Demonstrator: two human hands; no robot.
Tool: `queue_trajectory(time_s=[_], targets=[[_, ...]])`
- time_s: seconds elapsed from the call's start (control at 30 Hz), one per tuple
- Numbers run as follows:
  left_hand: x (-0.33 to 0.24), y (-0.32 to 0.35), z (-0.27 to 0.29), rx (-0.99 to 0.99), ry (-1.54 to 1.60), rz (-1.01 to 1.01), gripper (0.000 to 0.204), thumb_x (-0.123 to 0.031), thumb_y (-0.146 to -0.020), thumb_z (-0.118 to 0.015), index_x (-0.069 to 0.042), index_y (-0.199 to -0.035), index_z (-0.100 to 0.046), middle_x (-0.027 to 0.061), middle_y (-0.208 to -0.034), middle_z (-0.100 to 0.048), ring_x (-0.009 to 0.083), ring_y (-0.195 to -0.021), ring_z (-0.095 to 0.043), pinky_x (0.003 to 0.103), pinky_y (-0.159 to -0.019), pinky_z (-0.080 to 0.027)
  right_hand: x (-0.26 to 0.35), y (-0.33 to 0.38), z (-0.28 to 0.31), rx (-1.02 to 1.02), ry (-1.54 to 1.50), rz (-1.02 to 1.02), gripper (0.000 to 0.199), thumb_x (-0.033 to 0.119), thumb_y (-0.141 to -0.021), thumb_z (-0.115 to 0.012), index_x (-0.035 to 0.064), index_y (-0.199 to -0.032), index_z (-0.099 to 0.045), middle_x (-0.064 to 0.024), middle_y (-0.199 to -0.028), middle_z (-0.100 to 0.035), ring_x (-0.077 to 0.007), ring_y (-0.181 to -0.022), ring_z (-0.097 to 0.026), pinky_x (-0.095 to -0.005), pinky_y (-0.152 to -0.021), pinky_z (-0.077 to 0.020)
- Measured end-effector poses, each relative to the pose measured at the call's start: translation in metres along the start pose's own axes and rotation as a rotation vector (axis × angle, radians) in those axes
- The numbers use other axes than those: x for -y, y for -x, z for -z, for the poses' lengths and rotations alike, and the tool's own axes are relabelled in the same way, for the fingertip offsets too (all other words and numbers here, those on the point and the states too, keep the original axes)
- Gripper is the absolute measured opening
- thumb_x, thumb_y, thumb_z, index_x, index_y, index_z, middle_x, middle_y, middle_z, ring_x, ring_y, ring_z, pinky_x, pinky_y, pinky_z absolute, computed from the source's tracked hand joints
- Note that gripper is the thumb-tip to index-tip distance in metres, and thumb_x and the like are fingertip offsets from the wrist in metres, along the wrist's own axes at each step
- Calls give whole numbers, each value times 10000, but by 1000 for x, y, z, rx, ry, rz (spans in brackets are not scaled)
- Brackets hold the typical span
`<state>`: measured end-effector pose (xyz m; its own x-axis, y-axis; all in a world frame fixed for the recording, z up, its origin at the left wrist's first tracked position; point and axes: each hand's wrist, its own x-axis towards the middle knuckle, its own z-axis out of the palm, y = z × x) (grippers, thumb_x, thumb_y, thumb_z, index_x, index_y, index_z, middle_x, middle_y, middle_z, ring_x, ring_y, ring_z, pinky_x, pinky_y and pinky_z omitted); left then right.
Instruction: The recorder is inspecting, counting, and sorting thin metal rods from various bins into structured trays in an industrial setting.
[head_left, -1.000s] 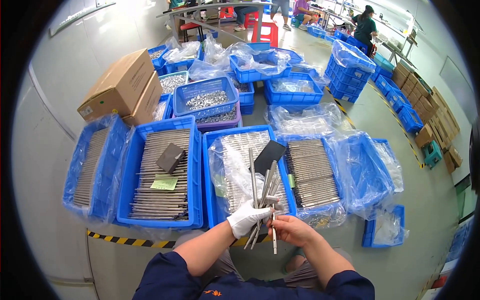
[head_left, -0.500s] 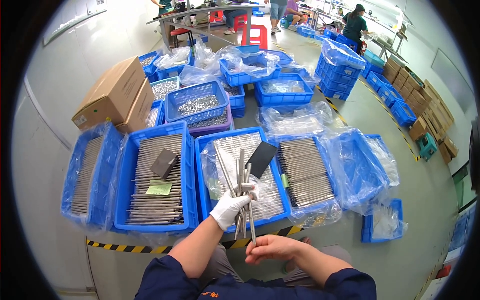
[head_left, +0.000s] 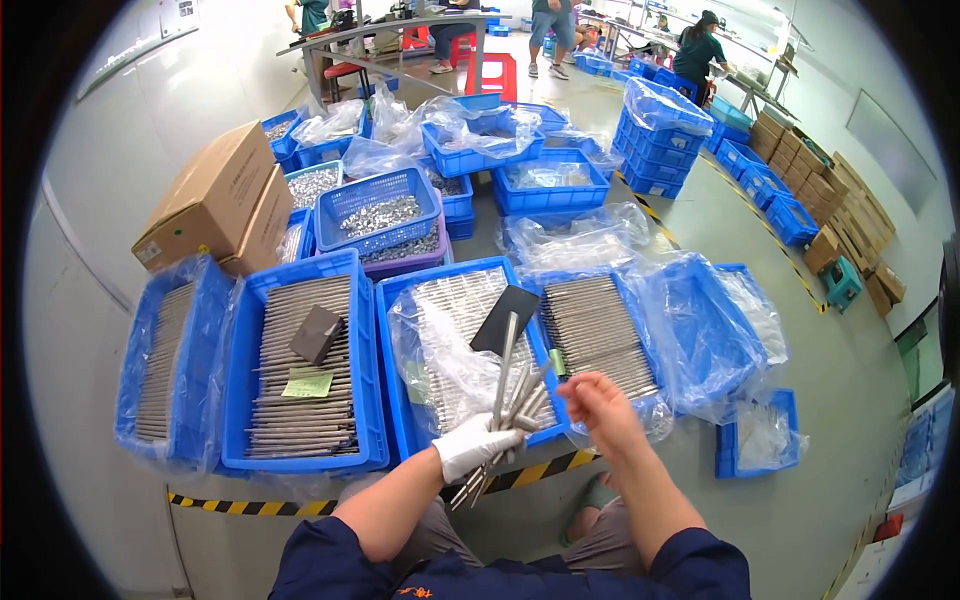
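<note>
A: Main object? 
B: Bundle of thin grey metal rods (head_left: pixel 505 400), fanned out, one sticking up higher than the rest. It's above the front edge of the middle blue plastic crate (head_left: pixel 392 400), over the person's lap.

A: Grip? 
B: Left hand in a white glove (head_left: pixel 475 445) is closed round the lower part of the bundle, fingers wrapped tight. Bare right hand (head_left: pixel 598 405) is just beside the rod tips, fingers loosely curled, holding nothing I can see; can't tell if a fingertip touches a rod.

A: Step? 
B: Looks like sorting or picking single rods out of the handful, mid-way, my guess. Next move would need the right hand to pinch one rod cleanly while the left keeps the rest from slipping.

A: Around it? 
B: Middle crate is lined with clear plastic, full of the same rods, a flat black rectangular plate (head_left: pixel 506 318) lying on them. Left blue crate (head_left: pixel 240 400) has rows of rods, a dark grey block (head_left: pixel 316 334) and a pale green paper slip (head_left: pixel 307 384). Brown cardboard boxes (head_left: pixel 215 205) further left. Yellow-black floor tape (head_left: pixel 260 507) below the crates.
</note>
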<state>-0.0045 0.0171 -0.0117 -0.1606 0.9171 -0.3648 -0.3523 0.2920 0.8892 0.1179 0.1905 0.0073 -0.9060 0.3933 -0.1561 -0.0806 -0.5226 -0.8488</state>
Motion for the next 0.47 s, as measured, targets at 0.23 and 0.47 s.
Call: queue_trajectory(time_s=[0.23,0.47], targets=[[13,-6,-23,148,-192,121,354,-305,-860,-469,-45,-1097,-500,5,-735,-527,77,-646,-481,227,-593,-414,14,-3,5,-22,26,52,150,127,-862,-470,54,-983,-519,-71,-923,-598,-60,-691,-508,-195,-633,-419],[11,-4,-21,87,-181,131,382,-390,-836,-471,-121,-1099,-539,10,-775,-541,83,-666,-484,232,-576,-410,8,-2,13,113,10,-60,185,125,-861,-466,53,-1026,-509,-99,-962,-585,-102,-733,-517,-222,-669,-421]])
